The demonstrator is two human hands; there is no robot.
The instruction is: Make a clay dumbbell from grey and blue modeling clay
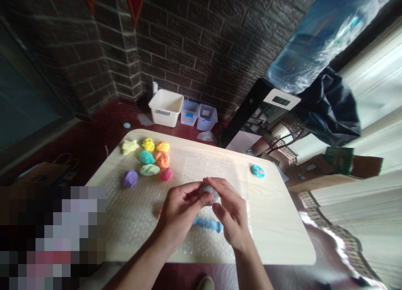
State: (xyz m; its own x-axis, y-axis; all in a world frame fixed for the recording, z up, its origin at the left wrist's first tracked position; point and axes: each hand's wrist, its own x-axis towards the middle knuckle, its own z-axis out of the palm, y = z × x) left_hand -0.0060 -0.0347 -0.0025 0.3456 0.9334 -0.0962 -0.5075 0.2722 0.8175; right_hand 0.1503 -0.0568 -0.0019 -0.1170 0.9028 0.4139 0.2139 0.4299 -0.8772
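A grey lump of modelling clay [211, 192] is held between both hands above the table. My left hand [180, 204] presses its thumb on the lump's near side, with the fingers behind it. My right hand [230, 210] curves its fingers round the far and right sides. Below them a blue clay roll [207, 224] lies on bubble wrap [201, 168], partly hidden by my left hand. An orange-brown bit [159, 212] shows just beside my left wrist. Farther left lie several clay lumps, among them a purple one [130, 178], a pink one [166, 174] and a teal one [147, 157].
The pale wooden table [276, 214] carries a blue round piece with a pink streak [258, 170] at right. Behind it on the floor stand a white bin [166, 110] and two clear boxes [189, 113]. A water dispenser [248, 110] and cardboard box [333, 173] are at right.
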